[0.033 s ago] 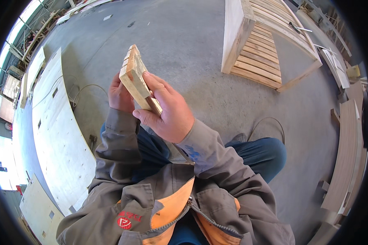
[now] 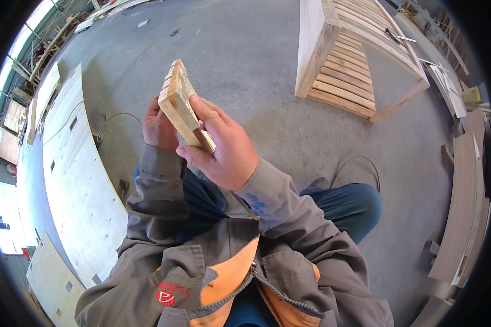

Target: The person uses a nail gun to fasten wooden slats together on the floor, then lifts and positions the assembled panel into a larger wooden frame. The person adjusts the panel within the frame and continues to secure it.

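Note:
In front of my chest, both hands hold a small pale wooden piece (image 2: 181, 113) that is tilted upward. Its upper left edge has several notches, and a reddish-brown mark shows on its face. My right hand (image 2: 223, 143) is closed around its right side, with the thumb below and the fingers along the upper edge. On the far left side, my left hand (image 2: 159, 128) grips the same piece. Its fingertips are partly hidden behind the wood.
A slatted wooden frame (image 2: 333, 60) stands ahead on the right, with dark-handled tool (image 2: 393, 36) on top. Long pale plywood panels (image 2: 73, 180) lie at the left, near a thin cable (image 2: 117, 115). Brown boards (image 2: 457, 207) are stacked at the right on the concrete floor (image 2: 245, 65).

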